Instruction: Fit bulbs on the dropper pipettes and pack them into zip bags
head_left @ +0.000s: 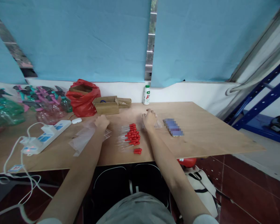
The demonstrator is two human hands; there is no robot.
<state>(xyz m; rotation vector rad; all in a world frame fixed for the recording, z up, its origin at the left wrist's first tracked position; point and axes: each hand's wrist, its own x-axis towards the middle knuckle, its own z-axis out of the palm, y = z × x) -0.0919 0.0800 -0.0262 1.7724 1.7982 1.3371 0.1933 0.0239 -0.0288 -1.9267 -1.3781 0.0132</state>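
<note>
My left hand [102, 121] rests on a fanned stack of clear plastic bags [82, 140], its fingers bent down and mostly hidden behind the back of the hand. Whether it grips a bag I cannot make out. To the right, my right hand [150, 119] reaches over another clear plastic bag [158, 124], with thumb and fingers apart. Between my forearms lies a bunch of clear droppers with red rubber bulbs [132, 136], bulbs pointing right. A pair of droppers [137, 151] lies a little nearer to me, apart from the bunch.
A phone [174, 127] lies right of my right hand. Behind stand a white bottle [147, 95], an open cardboard box [106, 105] and a red bag [84, 101]. A power strip [46, 137] with cables and several spray bottles [46, 105] occupy the left of the wooden table [207, 133].
</note>
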